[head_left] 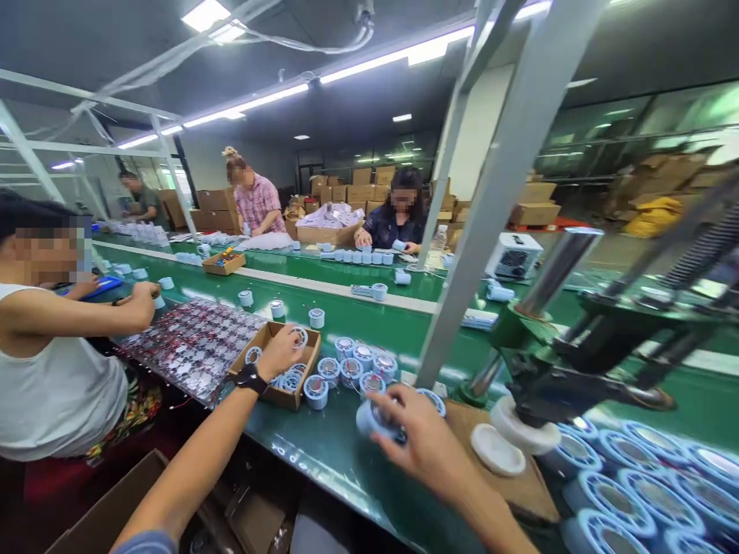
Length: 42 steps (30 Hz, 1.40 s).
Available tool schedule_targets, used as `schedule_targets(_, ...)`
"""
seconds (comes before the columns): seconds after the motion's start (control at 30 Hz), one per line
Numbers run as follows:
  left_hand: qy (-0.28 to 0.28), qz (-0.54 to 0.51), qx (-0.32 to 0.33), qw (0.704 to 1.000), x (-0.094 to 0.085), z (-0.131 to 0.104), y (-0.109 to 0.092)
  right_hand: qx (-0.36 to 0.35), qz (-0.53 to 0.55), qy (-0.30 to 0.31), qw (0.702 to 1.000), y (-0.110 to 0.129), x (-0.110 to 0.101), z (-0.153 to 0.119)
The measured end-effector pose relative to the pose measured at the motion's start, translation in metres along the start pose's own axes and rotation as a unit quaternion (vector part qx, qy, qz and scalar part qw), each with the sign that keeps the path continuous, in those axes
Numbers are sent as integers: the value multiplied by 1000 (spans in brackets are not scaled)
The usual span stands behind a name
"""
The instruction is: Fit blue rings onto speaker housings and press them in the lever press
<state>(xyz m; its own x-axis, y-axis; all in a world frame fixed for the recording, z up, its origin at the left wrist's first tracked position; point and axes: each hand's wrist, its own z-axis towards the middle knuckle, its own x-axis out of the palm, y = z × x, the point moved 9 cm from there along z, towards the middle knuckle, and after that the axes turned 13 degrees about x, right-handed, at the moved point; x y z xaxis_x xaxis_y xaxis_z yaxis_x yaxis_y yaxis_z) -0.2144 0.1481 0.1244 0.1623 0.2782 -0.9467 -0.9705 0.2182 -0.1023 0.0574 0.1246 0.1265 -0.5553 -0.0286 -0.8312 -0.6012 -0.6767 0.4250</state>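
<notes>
My left hand (281, 352), with a dark watch on its wrist, is over a small cardboard box (310, 362). It pinches a pale blue plastic ring (299, 337). More rings (289, 377) lie loose inside that box. Lower right of it, my right hand (424, 435) has its fingers around a light blue round housing (369, 419), whose top they partly cover. Just beyond stand several similar housings (351, 372) with metallic discs and thin red wires on top.
A green press (554, 362) with a white pad stands at the right, beside many blue housings (612, 492). Left of the box lies a sheet of silvery parts with red wires (193, 342). A grey metal post (490, 200) rises from the bench. Co-workers sit left and opposite.
</notes>
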Motion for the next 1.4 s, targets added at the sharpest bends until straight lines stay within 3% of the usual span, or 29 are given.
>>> schedule_targets(0.07, -22, -31, 31, 999, -8, -12, -32, 22, 10, 8, 1000, -7, 15, -59)
schedule_targets(0.13, -12, -89, 94, 991, 2, -28, -80, 84, 5, -1, 996, -20, 28, -100)
schedule_targets(0.23, 57, -146, 166, 974, 44, -57, -155, 192, -10, -37, 981, -45, 37, -130)
schedule_targets(0.33, 84, -126, 152, 977, 87, -75, -194, 269, 1, -70, 960, -67, 36, -139)
schedule_targets(0.4, 71, -119, 129, 982, 103, -79, -198, 287, 28, -78, 954, -77, 34, -143)
schedule_targets(0.5, 39, -151, 111, 982, 112, -79, -191, 247, 101, -47, 963, -78, 33, -144)
schedule_targets(0.6, -7, -219, 62, 974, 104, -77, -181, 201, 178, -10, 963, -73, 38, -144)
schedule_targets(0.7, -52, -306, -5, 951, 90, -76, -182, 219, 205, -56, 952, -73, 43, -141)
schedule_targets(0.83, -7, -332, 70, 940, 76, -66, -227, 223, 194, -146, 944, -63, 51, -134)
schedule_targets(0.93, 30, -315, 95, 944, 79, -61, -248, 219, 172, -207, 938, -57, 51, -135)
schedule_targets(1.1, 15, -323, 71, 944, 88, -62, -248, 239, 137, -248, 929, -57, 53, -142)
schedule_targets(1.4, 35, -380, 64, 922, 92, -65, -248, 228, 124, -234, 937, -53, 54, -141)
